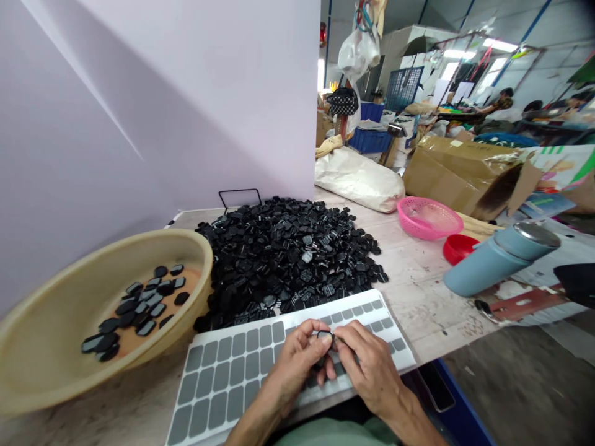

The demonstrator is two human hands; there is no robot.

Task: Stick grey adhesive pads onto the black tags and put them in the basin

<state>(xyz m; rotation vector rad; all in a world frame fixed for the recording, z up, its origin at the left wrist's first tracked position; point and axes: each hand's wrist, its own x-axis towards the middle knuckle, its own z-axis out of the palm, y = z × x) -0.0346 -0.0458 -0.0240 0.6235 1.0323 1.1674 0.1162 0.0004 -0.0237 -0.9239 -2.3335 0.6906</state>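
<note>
My left hand [304,353] is closed, with a small black plastic piece [324,334] pinched between thumb and fingers. At the right edge of that piece, the thumb and forefinger of my right hand [367,359] press together on it; my fingers partly hide the contact. Both hands are over a white sheet of grey rounded stickers [218,378], which lies along the table's front. Just behind the sheet rises a large heap of similar black plastic pieces [283,254]. To the left, a beige plastic tub [195,254] holds several black pieces, many with a grey face.
A pink mesh basket [427,217], a red bowl [458,249] and a lying blue-grey flask [497,260] are on the right. Behind them sits a cardboard box [465,176]. A pale wall [162,111] closes off the back left. People are visible far off at right.
</note>
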